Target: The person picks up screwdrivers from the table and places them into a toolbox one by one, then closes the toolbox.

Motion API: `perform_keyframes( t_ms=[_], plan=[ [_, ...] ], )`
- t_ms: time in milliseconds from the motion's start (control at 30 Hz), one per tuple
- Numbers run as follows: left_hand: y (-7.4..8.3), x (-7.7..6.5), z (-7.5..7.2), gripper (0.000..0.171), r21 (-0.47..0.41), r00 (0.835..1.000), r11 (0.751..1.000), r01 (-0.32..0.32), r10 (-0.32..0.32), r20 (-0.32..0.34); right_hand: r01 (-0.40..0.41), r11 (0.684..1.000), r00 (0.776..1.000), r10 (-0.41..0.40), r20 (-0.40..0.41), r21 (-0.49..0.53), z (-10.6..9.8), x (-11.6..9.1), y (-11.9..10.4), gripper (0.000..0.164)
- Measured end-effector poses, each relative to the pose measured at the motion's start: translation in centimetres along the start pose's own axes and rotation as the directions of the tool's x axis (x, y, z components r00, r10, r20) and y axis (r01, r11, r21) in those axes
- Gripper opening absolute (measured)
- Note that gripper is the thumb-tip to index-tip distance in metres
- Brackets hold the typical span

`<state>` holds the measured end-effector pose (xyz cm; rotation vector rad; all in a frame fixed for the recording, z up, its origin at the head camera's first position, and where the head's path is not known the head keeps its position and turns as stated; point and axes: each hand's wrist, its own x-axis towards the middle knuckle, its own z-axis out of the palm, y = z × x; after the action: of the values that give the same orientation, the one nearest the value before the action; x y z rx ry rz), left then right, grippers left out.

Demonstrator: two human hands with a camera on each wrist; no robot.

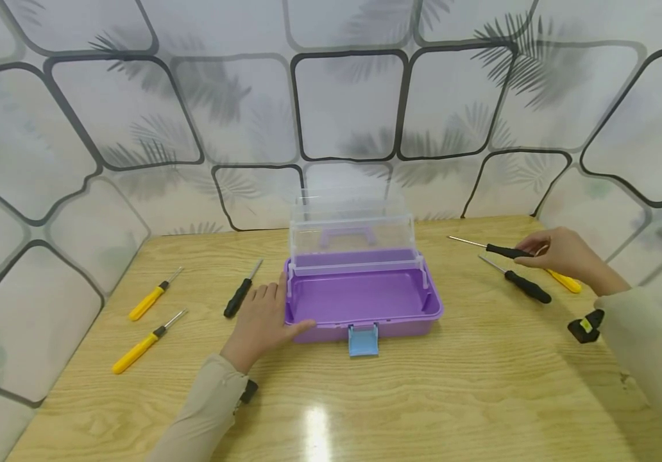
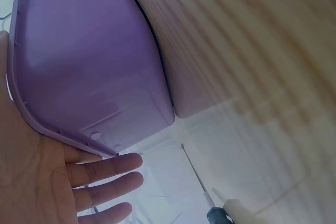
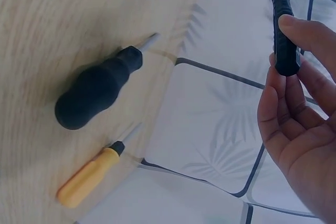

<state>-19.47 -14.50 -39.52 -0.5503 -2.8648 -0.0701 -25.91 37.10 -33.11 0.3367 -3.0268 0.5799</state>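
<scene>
My right hand (image 1: 568,256) pinches a black-handled screwdriver (image 1: 501,251) by its grip, with the shaft pointing left. In the right wrist view, the thumb lies along one side of the black handle (image 3: 285,51), and the fingers are behind it. Below the hand lie another black screwdriver (image 1: 527,287) and a yellow one (image 1: 564,280), partly hidden by the hand. At the left end of a purple toolbox (image 1: 403,328), my left hand (image 1: 262,314) rests with its fingers straight and its thumb over the front rim. The clear lid (image 1: 354,224) stands raised.
Left of the toolbox lies a black screwdriver (image 1: 238,297). Two yellow screwdrivers (image 1: 147,301) lie farther left on the wooden table (image 1: 423,398). A light blue latch (image 1: 363,341) hangs at the toolbox front. Patterned cloth walls (image 1: 348,102) enclose the table's back and sides.
</scene>
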Motion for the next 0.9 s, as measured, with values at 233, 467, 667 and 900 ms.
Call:
perform_keyframes(
  t_ms=[233, 467, 667, 900],
  plan=[
    [0.0, 0.0, 0.0, 0.109, 0.003, 1.0, 1.0, -0.001, 0.001, -0.005, 0.002, 1.0, 1.0, -0.002, -0.002, 0.002, -0.8, 0.1, -0.8, 0.029],
    [0.0, 0.0, 0.1, 0.109, 0.002, 1.0, 1.0, -0.003, 0.003, -0.015, 0.008, 1.0, 1.0, -0.008, -0.005, -0.008, -1.4, 0.1, -1.3, 0.029],
    [0.0, 0.0, 0.1, 0.109, 0.001, 1.0, 1.0, 0.003, -0.003, 0.0, 0.011, 1.0, 1.0, -0.011, -0.007, -0.008, -1.8, 0.4, -2.1, 0.03],
    [0.0, 0.1, 0.1, 0.11, -0.005, 1.0, 1.0, 0.007, -0.007, 0.013, 0.043, 0.999, 0.999, -0.043, -0.007, -0.017, -1.8, 0.6, -2.8, 0.027]
  ],
)
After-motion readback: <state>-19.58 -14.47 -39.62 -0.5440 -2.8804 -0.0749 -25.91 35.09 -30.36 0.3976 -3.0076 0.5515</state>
